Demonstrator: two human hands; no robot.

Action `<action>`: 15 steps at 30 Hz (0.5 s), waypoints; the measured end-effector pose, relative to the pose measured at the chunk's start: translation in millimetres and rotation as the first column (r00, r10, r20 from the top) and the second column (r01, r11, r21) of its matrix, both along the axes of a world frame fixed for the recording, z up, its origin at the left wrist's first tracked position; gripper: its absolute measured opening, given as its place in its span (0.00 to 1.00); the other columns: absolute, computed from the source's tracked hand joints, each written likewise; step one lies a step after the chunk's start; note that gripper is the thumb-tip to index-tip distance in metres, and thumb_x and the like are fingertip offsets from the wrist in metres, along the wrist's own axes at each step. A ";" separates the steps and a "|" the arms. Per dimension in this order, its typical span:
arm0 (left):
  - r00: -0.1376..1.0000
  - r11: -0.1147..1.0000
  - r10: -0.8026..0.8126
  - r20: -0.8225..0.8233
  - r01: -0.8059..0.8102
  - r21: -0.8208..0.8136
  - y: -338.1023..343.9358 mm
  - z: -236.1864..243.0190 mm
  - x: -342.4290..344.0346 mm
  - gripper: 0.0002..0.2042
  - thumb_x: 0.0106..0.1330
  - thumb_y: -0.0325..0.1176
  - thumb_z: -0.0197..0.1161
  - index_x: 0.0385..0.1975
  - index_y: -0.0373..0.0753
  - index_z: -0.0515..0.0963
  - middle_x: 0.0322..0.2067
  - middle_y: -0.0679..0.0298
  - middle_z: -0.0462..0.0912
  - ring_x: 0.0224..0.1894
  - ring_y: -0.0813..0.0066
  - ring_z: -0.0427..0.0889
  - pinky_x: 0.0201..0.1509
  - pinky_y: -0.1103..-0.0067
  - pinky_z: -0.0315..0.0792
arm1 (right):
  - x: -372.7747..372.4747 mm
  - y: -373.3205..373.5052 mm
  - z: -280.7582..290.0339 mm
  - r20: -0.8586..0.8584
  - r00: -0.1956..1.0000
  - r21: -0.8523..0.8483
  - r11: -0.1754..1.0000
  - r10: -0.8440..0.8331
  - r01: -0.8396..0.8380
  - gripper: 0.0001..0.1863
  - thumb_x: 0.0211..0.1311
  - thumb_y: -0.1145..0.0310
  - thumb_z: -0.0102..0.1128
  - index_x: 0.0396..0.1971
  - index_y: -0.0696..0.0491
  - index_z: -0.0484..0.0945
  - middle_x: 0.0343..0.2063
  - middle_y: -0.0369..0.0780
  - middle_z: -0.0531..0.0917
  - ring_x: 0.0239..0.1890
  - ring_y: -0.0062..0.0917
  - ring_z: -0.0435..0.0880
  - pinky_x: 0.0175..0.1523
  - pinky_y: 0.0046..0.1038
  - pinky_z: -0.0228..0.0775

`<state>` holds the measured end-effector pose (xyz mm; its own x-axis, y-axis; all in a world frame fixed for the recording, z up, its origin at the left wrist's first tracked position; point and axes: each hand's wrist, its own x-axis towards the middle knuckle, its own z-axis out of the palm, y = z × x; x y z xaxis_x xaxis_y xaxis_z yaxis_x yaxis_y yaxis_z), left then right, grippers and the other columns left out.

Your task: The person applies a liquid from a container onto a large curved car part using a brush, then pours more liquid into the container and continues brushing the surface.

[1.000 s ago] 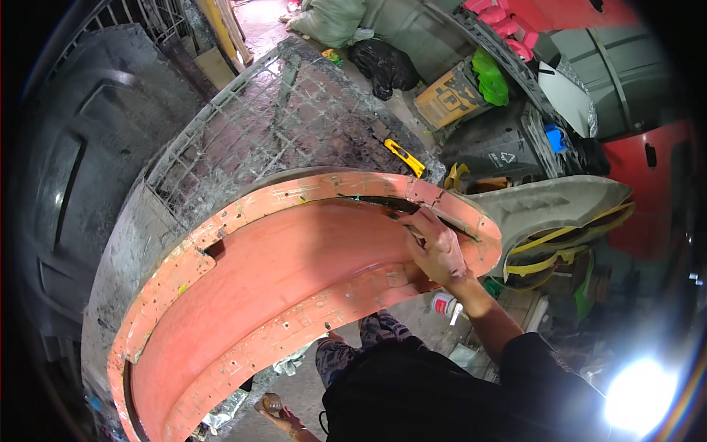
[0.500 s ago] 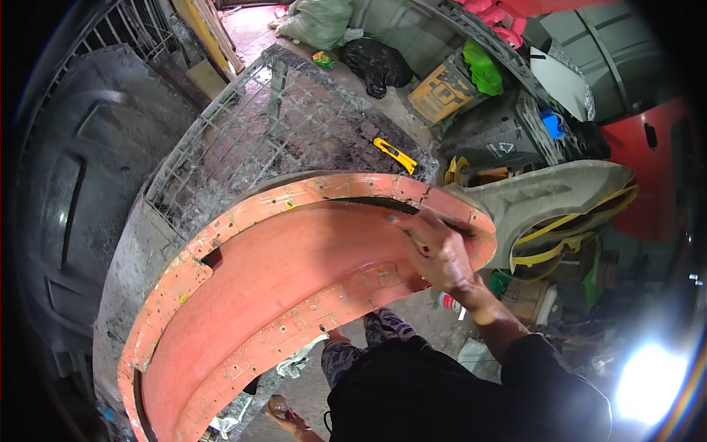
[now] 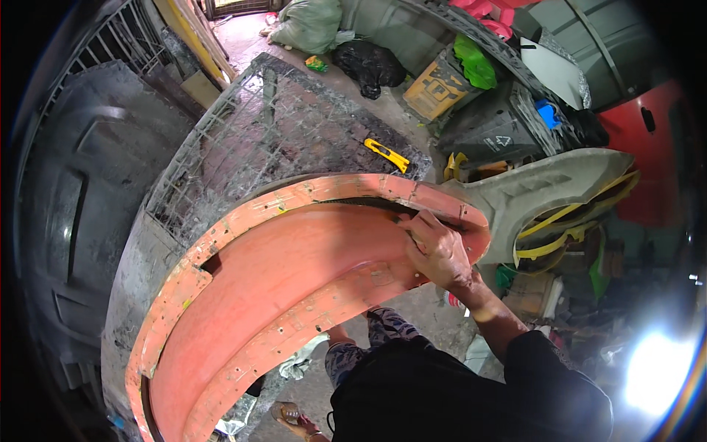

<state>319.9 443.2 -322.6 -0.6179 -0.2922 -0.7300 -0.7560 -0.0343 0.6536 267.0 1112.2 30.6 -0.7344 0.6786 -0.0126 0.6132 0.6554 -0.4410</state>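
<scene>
On my feed, a dark moulded panel (image 3: 74,214) stands along the left edge of the frame. Next to it, from left of centre up to the upper middle, is a grimy desk (image 3: 221,147) with a mesh-like top. An orange curved panel (image 3: 294,250) sweeps from the lower left to right of centre, overlapping the desk's near side. At the bottom, left of centre, the left hand (image 3: 296,423) has its grip closed around a brownish rounded object (image 3: 284,410), whose kind I cannot make out. A yellow utility knife (image 3: 387,155) lies on the desk above the orange panel. Right of centre, the right hand (image 3: 440,253) bends over the orange panel's end, beside a dark gap (image 3: 368,201) under its upper rim. That grip is curled; I cannot tell whether it holds anything. As I judge it, this contact calls for light, even pressure, a steady wrist that follows the curve, and fingertips clear of the gap's edge. Farther right lie a grey curved part (image 3: 556,188) and a red panel (image 3: 648,169).
</scene>
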 end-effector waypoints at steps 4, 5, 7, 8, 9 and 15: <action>0.981 0.986 0.160 0.113 -0.154 -0.058 43.1 1.0 -14.3 0.30 0.56 0.36 0.65 0.57 0.33 0.61 0.46 0.52 0.72 0.42 0.65 0.73 0.45 0.72 0.71 | 15.4 -0.1 6.3 -0.047 0.999 0.052 0.999 -0.006 0.008 0.08 0.54 0.74 0.56 0.36 0.54 0.75 0.34 0.41 0.76 0.35 0.40 0.79 0.36 0.36 0.74; 0.979 0.985 0.168 0.119 -0.161 -0.062 51.4 2.4 -20.0 0.30 0.56 0.36 0.65 0.57 0.34 0.61 0.46 0.53 0.72 0.41 0.65 0.73 0.44 0.72 0.71 | 19.2 -0.6 8.4 -0.038 0.999 0.051 0.999 -0.018 0.020 0.09 0.54 0.74 0.56 0.36 0.54 0.76 0.34 0.41 0.76 0.34 0.39 0.79 0.36 0.36 0.74; 0.976 0.985 0.169 0.135 -0.161 -0.070 64.0 6.6 -27.3 0.30 0.55 0.38 0.65 0.57 0.34 0.62 0.46 0.54 0.72 0.41 0.66 0.73 0.44 0.72 0.70 | 27.8 -1.2 10.6 -0.028 0.999 0.050 0.998 -0.039 0.041 0.09 0.53 0.74 0.57 0.37 0.54 0.76 0.34 0.41 0.76 0.33 0.39 0.80 0.35 0.36 0.74; 0.975 0.984 0.171 0.143 -0.162 -0.069 68.2 8.8 -30.6 0.30 0.55 0.39 0.65 0.57 0.35 0.62 0.45 0.54 0.72 0.40 0.66 0.73 0.43 0.73 0.70 | 33.1 -1.1 10.9 -0.038 0.998 0.062 0.997 -0.046 0.048 0.11 0.53 0.74 0.58 0.38 0.54 0.76 0.32 0.39 0.76 0.28 0.34 0.78 0.33 0.31 0.72; 0.974 0.984 0.172 0.147 -0.162 -0.073 72.3 10.8 -33.9 0.30 0.55 0.40 0.64 0.56 0.35 0.63 0.45 0.54 0.72 0.40 0.66 0.73 0.43 0.73 0.70 | 37.6 -1.0 11.6 -0.048 0.998 0.074 0.996 -0.051 0.054 0.13 0.53 0.75 0.58 0.40 0.53 0.77 0.31 0.38 0.75 0.23 0.29 0.77 0.30 0.27 0.70; 0.973 0.986 0.159 0.168 -0.148 -0.074 86.4 19.1 -42.5 0.31 0.53 0.45 0.64 0.55 0.37 0.64 0.43 0.57 0.72 0.38 0.68 0.72 0.41 0.74 0.69 | 50.9 -3.1 26.3 0.021 0.991 0.070 0.989 -0.133 0.131 0.10 0.54 0.72 0.58 0.37 0.53 0.77 0.34 0.38 0.77 0.32 0.36 0.81 0.33 0.33 0.75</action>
